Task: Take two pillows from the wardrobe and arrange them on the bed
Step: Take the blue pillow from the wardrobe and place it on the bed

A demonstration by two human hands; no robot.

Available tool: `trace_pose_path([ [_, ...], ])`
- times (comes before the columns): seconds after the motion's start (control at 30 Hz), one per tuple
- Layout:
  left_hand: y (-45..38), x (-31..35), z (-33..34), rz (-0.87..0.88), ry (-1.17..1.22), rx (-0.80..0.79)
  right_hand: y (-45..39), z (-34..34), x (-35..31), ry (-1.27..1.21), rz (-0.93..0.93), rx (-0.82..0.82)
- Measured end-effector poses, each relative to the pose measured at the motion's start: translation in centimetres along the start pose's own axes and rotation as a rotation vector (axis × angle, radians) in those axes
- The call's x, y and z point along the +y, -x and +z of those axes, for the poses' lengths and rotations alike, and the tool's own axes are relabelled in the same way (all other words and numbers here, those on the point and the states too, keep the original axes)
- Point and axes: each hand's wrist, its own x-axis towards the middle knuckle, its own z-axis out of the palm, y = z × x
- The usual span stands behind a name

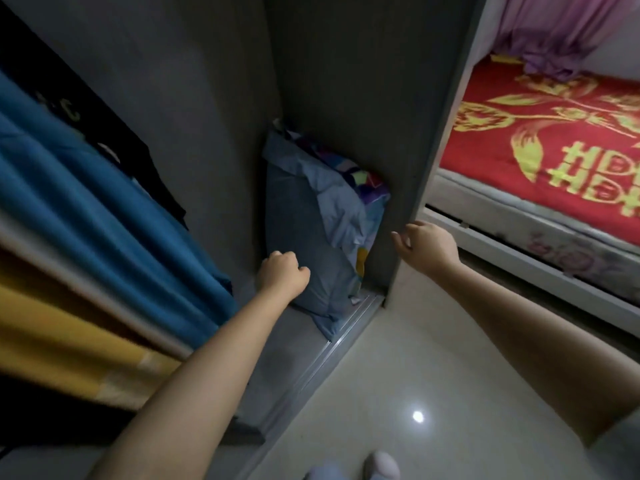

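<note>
A blue-grey pillow (301,223) stands on end in the bottom of the wardrobe (214,98). Behind it, a second pillow in a colourful patterned cover (367,178) is partly hidden by crumpled light-blue fabric (341,206). My left hand (282,271) is curled shut against the blue-grey pillow's lower left edge and seems to grip it. My right hand (427,244) is open, its fingers loosely at the edge of the dark wardrobe panel (363,98). The bed (554,161), with a red and gold cover, lies to the right.
Blue (104,188), yellow (69,341) and black clothes hang on the left inside the wardrobe. A metal sliding track (346,327) runs along its base. A glossy tiled floor (415,375) lies below, my slippers (381,465) on it. A purple curtain (554,29) hangs over the bed.
</note>
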Motion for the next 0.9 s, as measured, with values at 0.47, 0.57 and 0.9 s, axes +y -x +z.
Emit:
trace_pose_path([
  [0.47,-23.1,4.1,0.2,0.051,-0.075,-0.073,-20.1,10.2,1.5,-0.052,0.294,-0.322],
  [0.57,-26.5,5.2,1.2,0.072,-0.067,-0.065,-22.2,12.5,1.7,-0.047,0.284,-0.463],
  [0.9,-30.2,5.4,4.1,0.054,-0.091,-0.063,-27.2,19.9,0.8,-0.179,0.382,-0.638],
])
